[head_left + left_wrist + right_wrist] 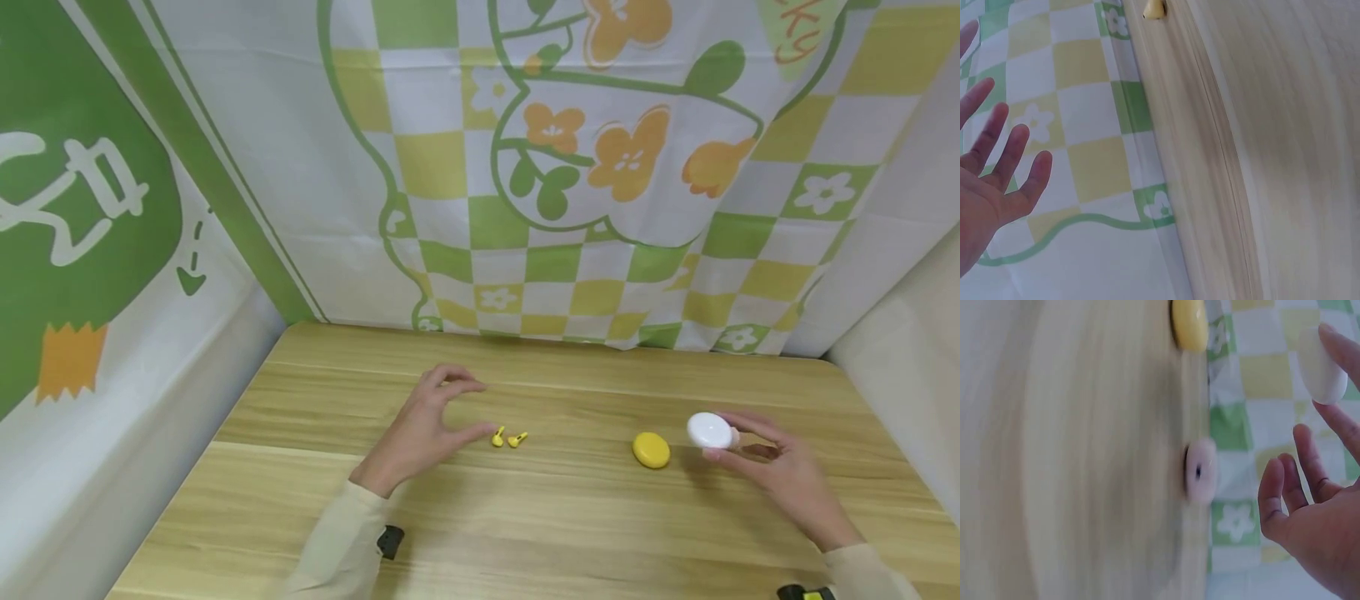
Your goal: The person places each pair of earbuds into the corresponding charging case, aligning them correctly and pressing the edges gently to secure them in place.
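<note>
My right hand [783,471] pinches a white, round, glossy case [708,431] between thumb and finger, held up off the table. In the right wrist view the case [1324,365] is upright on its edge, and the other fingers are spread below it. A yellow round case [651,450] lies on the table just left of it. Behind the white case sits a pink round case [1201,472] with a small dark mark, mostly hidden in the head view. Two yellow earbuds [517,439] lie near the thumb tip of my left hand [420,429], whose fingers are spread and hold nothing.
Everything stands on a wood-grain table [525,533]. A checked, flower-printed cloth [525,275] hangs along its back edge, and a green and white printed cloth [135,275] hangs at the left. Black wrist devices [390,542] show at both sleeves.
</note>
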Tool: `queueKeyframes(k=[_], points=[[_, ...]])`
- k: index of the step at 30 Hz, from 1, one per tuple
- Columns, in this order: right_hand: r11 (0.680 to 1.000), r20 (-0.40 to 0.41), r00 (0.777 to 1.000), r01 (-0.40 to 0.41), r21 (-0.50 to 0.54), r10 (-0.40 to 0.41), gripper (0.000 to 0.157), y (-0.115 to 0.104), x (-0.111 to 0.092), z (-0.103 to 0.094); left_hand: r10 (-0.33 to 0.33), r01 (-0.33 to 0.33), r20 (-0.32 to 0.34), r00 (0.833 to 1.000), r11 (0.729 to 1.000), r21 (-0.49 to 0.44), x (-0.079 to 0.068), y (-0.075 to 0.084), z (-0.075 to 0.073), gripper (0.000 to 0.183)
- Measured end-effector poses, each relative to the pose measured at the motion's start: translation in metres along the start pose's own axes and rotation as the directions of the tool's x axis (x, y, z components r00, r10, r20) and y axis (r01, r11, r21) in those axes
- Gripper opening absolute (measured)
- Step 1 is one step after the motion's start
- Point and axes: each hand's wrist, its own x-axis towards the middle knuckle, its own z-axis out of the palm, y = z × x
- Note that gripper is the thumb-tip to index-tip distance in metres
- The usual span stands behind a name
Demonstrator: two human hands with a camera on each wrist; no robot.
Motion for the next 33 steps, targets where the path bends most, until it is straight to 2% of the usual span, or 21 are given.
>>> queueKeyframes(k=[6,15,23,27,33], points=[[0.994,-0.02,0.999,-0.029,-0.109,0.027,0.053,0.025,-0.007,-0.018,-0.016,0.016,-0.029,0.999,1.0,0.007,-0.002,-0.004,-0.005,0.049],[0.971,-0.031,0.993,-0.114,-0.212,0.11,0.062,0.049,-0.013,-0.028,-0.024,0.025,-0.033,0.999,0.999,0.027,-0.003,-0.011,-0.006,0.044],[0.975,-0.024,0.991,-0.131,-0.181,0.129,0.06,0.067,-0.015,-0.042,-0.029,0.031,-0.035,0.999,0.999,0.032,-0.003,-0.013,-0.006,0.043],[0.969,-0.01,0.988,-0.151,-0.194,0.152,0.064,0.072,-0.013,-0.048,-0.037,0.038,-0.034,0.999,0.999,0.033,-0.004,-0.013,-0.008,0.043],[0.957,-0.024,0.989,-0.148,-0.248,0.147,0.068,0.077,-0.009,-0.052,-0.063,0.064,-0.038,0.997,0.997,0.043,-0.005,-0.014,-0.011,0.044]])
